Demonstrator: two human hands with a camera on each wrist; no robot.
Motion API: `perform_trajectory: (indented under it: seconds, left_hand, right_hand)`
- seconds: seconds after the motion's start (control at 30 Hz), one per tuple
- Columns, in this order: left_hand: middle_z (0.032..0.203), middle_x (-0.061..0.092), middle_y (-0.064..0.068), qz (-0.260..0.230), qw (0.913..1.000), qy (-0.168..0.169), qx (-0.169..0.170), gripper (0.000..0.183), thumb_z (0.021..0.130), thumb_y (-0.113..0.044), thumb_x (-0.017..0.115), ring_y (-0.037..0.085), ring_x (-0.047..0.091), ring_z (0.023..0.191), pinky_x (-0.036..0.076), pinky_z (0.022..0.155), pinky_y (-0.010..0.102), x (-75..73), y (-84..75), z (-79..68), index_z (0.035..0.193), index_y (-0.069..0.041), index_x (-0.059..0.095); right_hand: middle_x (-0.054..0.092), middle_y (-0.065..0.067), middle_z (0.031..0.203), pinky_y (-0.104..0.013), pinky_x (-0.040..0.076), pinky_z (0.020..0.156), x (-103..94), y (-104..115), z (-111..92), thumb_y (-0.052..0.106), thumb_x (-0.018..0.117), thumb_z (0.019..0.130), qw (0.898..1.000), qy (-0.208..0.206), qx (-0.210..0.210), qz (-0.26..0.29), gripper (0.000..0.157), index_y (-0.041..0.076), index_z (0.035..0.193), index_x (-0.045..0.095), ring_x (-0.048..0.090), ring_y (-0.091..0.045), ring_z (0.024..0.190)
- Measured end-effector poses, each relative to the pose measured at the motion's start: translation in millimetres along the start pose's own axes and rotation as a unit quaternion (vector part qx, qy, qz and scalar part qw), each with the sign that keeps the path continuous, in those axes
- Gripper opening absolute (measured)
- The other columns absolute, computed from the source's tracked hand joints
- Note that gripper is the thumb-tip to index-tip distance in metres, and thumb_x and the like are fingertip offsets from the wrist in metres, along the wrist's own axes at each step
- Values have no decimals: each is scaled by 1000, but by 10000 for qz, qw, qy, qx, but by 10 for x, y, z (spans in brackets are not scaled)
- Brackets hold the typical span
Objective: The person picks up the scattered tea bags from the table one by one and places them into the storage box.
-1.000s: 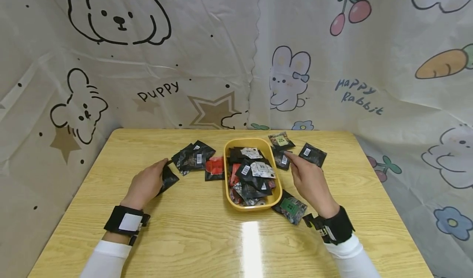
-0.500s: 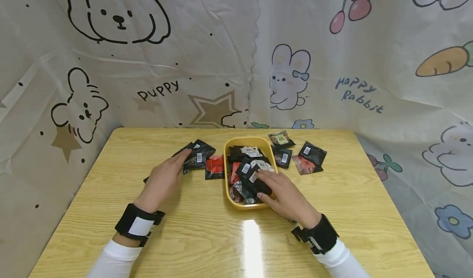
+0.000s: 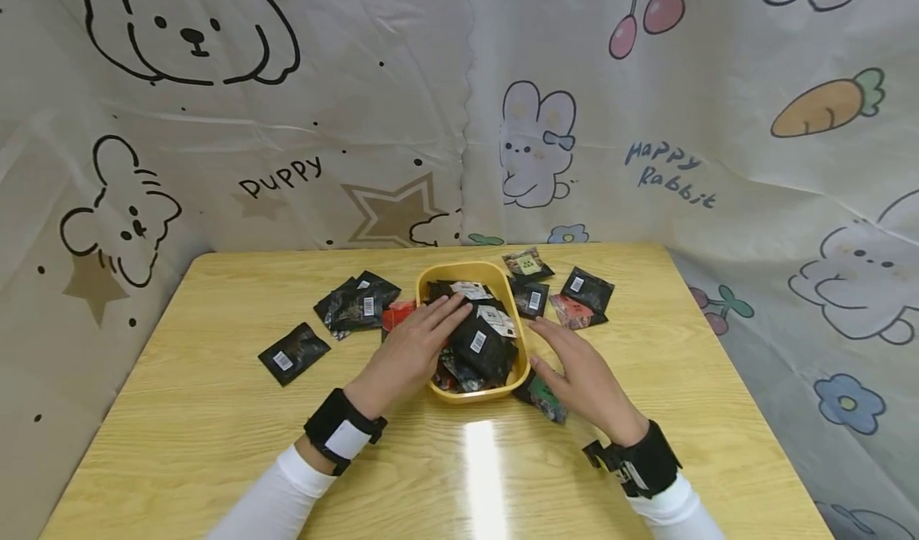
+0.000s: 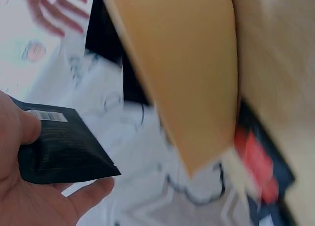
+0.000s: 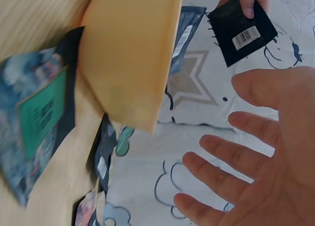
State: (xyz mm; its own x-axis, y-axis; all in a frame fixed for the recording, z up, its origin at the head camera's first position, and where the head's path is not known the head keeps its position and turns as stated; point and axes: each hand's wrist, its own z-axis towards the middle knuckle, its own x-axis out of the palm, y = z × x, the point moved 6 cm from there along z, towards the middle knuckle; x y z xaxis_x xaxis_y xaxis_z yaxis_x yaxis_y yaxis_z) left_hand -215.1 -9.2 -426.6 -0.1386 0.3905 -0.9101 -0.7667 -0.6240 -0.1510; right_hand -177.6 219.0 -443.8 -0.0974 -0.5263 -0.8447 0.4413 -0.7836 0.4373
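Note:
My left hand is above the left side of a yellow plastic basket. Between its thumb and fingers it pinches a black sachet with a white barcode label, seen at close range in the left wrist view. Sachets, mostly black with some white and red, fill the basket. My right hand hovers off the basket's right side, fingers spread and nothing in its grasp. Just below that hand, a sachet with a green label lies against the basket's right wall.
Left of the basket lie a lone black sachet, a pile of black sachets and a red one. To the right are a yellow-labelled sachet, a black one and a black-and-red pair.
My left hand has moved right, from the loose sachets to above the basket, with a black sachet in it. My right hand let go of a black sachet in the basket and withdrew rightward.

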Motion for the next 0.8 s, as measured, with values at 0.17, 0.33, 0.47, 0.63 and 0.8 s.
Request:
perform_trajectory:
  seconds: [0.17, 0.33, 0.47, 0.63, 0.8]
  left_hand:
    - [160, 22, 12, -72, 9977, 664, -128, 57, 101, -18, 45, 33, 28, 141, 35, 112, 51, 345, -73, 69, 154, -16, 23]
    - [162, 16, 4, -354, 9834, 1646, -682, 66, 100, -57, 29, 31, 15, 146, 15, 117, 59, 532, -73, -3, 155, -23, 19]
    - [162, 16, 2, -250, 9831, 1617, -816, 73, 95, -66, 26, 29, 12, 147, 5, 117, 63, 456, -46, -87, 154, -23, 20]
    - [163, 14, 4, -202, 9874, 1222, -983, 71, 97, -65, 23, 31, 10, 147, 4, 116, 65, 253, 98, -197, 154, -24, 20]
    - [163, 12, 7, -203, 9825, 1124, -1470, 72, 96, -63, 32, 32, 6, 147, 3, 115, 66, 52, 436, -368, 155, -25, 16]
  right_hand:
    - [47, -13, 145, -54, 40, 105, -25, -78, -96, 29, 58, 96, 9999, -5, 105, 3, 52, 14, 144, 43, 43, -31, 132]
    - [47, -16, 145, -54, 40, 105, -22, -125, -148, 31, 59, 95, 9998, 127, 101, -107, 56, 12, 144, 43, 44, -32, 131]
    - [42, -20, 148, -58, 41, 102, 102, -169, -175, 36, 70, 86, 9966, 669, 302, -372, 69, 13, 145, 42, 44, -39, 129]
    - [37, -22, 150, -62, 41, 99, 341, -233, -243, 42, 78, 75, 9858, 1445, 640, -564, 82, 13, 144, 44, 42, -44, 129]
    - [36, -20, 152, -63, 42, 98, 505, -205, -292, 41, 79, 75, 9748, 1976, 835, -618, 81, 14, 143, 46, 36, -45, 133]
